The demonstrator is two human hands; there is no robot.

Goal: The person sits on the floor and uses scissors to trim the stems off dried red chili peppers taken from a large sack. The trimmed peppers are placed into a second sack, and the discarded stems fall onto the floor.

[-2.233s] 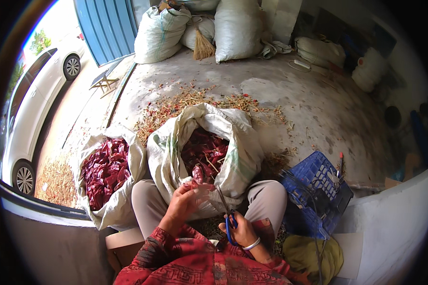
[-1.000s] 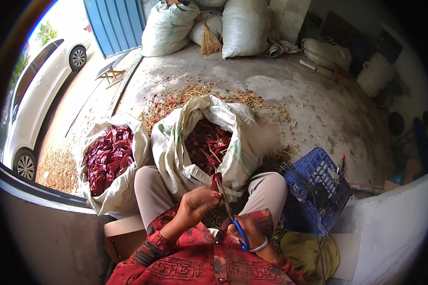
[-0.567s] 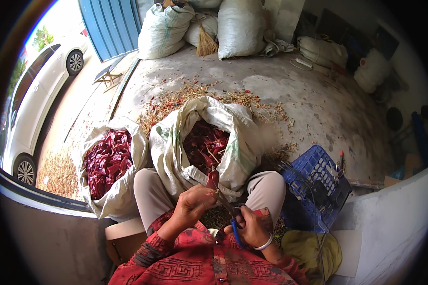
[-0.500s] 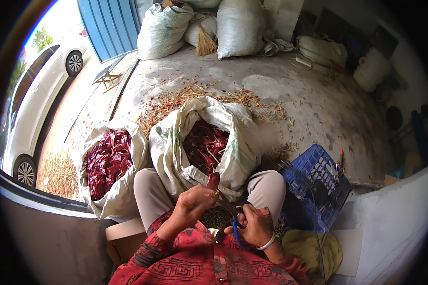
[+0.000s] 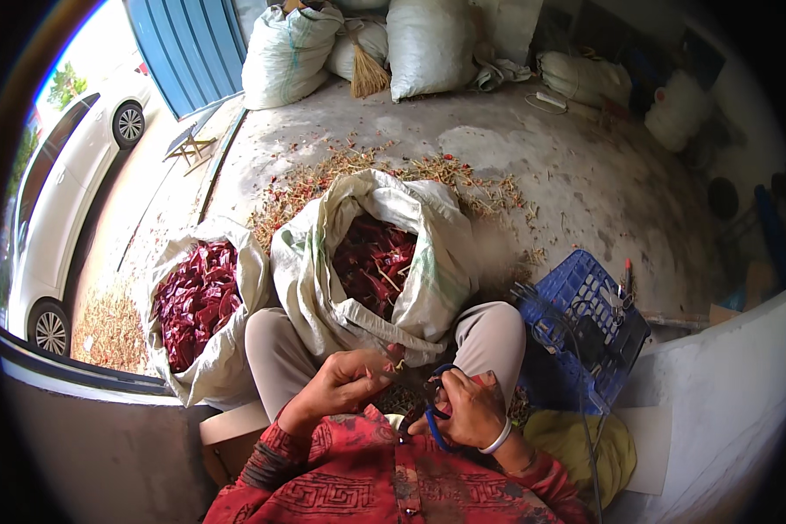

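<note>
My left hand (image 5: 348, 384) is closed in a pinch, with a dried red chili (image 5: 396, 353) at its fingertips. Facing it, my right hand (image 5: 470, 412) grips a pair of scissors with blue handles (image 5: 434, 425). The blades point toward the pinched chili and are partly blurred, so whether they touch it is hard to see. Something dark red shows by the right palm, too hidden to name. Just beyond both hands an open white woven sack (image 5: 301, 262) holds dried red chilies (image 5: 374, 262). A second woven sack (image 5: 258, 271) with more red chilies (image 5: 196, 301) stands at the left.
A blue plastic crate (image 5: 576, 279) with dark items and a cable sits at the right, beside an olive cloth (image 5: 585, 454). Stems and chili bits (image 5: 489, 194) litter the concrete floor. Full sacks (image 5: 432, 48) and a broom (image 5: 368, 74) stand far back. A white car (image 5: 70, 201) is outside.
The chili that stood upright above my left fingertips now shows less, and my left hand has shifted slightly. My right hand still holds the scissors. The whole view has moved a little.
</note>
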